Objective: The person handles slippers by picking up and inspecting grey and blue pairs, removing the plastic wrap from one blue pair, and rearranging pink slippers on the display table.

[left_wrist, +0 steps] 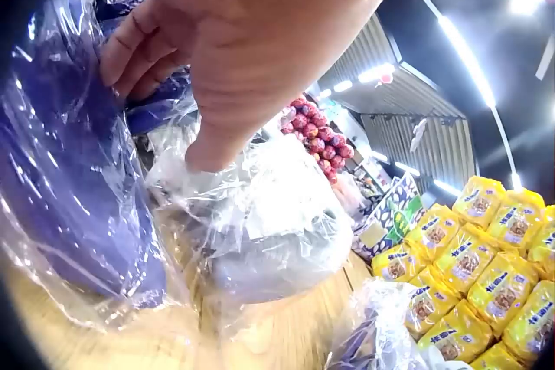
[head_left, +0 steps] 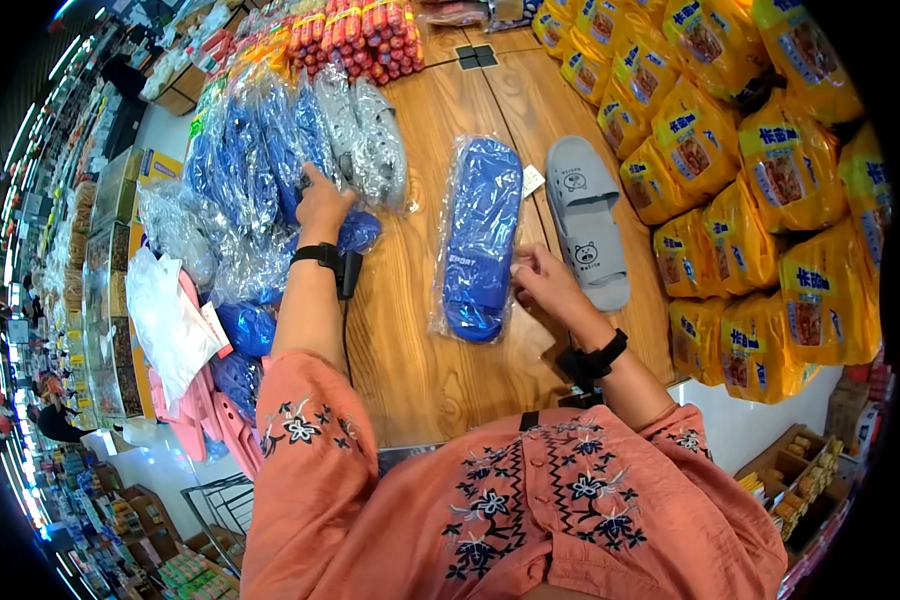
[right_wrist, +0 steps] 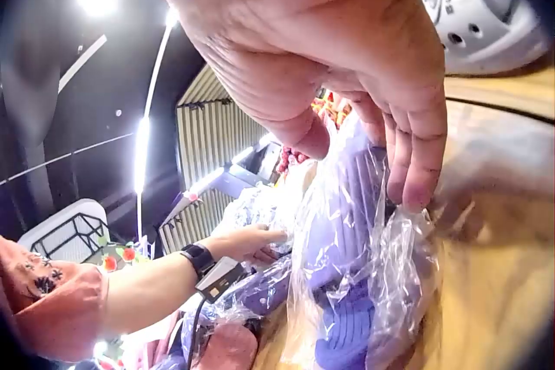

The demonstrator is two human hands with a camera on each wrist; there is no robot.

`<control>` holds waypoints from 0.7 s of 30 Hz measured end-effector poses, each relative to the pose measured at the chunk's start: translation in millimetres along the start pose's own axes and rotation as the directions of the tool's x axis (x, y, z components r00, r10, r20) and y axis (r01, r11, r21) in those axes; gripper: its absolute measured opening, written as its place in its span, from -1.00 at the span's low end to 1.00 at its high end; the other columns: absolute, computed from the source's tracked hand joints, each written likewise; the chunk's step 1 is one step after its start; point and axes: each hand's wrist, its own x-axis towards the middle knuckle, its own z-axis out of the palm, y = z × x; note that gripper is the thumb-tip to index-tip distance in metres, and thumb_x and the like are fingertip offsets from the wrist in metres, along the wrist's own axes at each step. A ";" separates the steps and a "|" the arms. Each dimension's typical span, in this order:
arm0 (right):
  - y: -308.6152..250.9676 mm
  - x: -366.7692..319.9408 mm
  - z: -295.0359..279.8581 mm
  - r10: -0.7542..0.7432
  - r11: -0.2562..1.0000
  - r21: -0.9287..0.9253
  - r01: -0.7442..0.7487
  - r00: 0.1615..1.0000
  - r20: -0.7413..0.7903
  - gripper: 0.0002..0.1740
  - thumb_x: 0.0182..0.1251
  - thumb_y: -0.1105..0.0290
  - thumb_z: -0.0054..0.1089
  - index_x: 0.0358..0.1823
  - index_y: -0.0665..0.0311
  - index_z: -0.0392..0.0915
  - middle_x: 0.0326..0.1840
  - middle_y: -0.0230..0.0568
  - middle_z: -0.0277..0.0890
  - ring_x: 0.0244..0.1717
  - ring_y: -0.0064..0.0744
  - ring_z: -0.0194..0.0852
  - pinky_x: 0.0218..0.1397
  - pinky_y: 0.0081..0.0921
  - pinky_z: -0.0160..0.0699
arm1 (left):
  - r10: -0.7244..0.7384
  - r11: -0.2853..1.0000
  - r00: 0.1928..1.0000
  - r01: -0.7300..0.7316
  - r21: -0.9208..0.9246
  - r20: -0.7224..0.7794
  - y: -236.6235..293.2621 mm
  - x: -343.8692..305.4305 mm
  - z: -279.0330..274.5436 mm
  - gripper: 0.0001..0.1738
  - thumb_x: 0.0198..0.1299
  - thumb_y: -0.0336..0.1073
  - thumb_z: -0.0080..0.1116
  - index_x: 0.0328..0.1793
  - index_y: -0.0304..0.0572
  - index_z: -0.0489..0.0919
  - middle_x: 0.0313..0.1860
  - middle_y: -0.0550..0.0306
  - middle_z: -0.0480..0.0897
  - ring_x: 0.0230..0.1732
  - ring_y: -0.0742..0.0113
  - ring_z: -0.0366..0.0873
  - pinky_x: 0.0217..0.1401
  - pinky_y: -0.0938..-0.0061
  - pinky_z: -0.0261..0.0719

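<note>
A blue pair of slippers (head_left: 482, 235) in a clear plastic bag lies upright in the head view, in the middle of the wooden table. My right hand (head_left: 552, 284) is at the bag's right edge, its fingertips by the loose plastic; in the right wrist view the thumb stands apart from the fingers (right_wrist: 414, 162). My left hand (head_left: 324, 205) reaches over a row of bagged blue slippers (head_left: 250, 150) and touches their plastic, thumb spread away. Bagged grey slippers (head_left: 375, 135) lie just beyond it. Unwrapped grey slippers (head_left: 584, 220) rest right of my right hand.
Yellow packets (head_left: 760, 190) are stacked along the right side of the wooden table (head_left: 400, 350). Red-wrapped sausages (head_left: 355, 40) are piled at the back. Pink and white cloth items (head_left: 175, 320) hang at the left edge. A black cable (head_left: 346, 325) runs from the left wrist.
</note>
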 end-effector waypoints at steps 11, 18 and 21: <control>-3.7 2.9 3.2 0.120 0.992 0.034 -0.120 0.993 -0.007 -0.40 0.45 0.18 0.22 0.29 0.50 0.35 -0.22 -0.27 0.52 -0.30 -0.53 0.52 -0.28 -0.56 0.56 | 0.033 0.992 0.997 -0.024 0.122 -0.071 -6.9 10.4 19.5 0.07 0.31 -0.07 0.21 0.69 -0.45 -0.17 -0.01 -0.38 0.71 -0.09 -0.22 0.75 -0.04 0.04 0.70; -9.1 4.2 3.5 0.191 0.975 0.115 -0.191 0.981 0.017 -0.44 0.45 0.25 0.24 0.29 0.49 0.33 -0.23 -0.28 0.52 -0.31 -0.55 0.51 -0.32 -0.57 0.55 | 0.145 0.988 0.975 -0.133 0.077 -0.171 -16.3 6.3 23.1 -0.08 0.28 -0.19 0.12 0.64 -0.51 -0.02 -0.13 -0.34 0.73 -0.19 -0.25 0.75 -0.15 0.00 0.70; -9.7 6.0 4.2 0.195 0.974 0.113 -0.195 0.981 0.010 -0.46 0.45 0.26 0.23 0.28 0.49 0.33 -0.23 -0.29 0.52 -0.31 -0.56 0.51 -0.32 -0.58 0.55 | 0.170 0.985 0.968 -0.163 0.053 -0.184 -11.2 -2.8 20.3 -0.09 0.28 -0.18 0.13 0.61 -0.54 0.02 -0.21 -0.32 0.74 -0.24 -0.24 0.75 -0.17 -0.01 0.70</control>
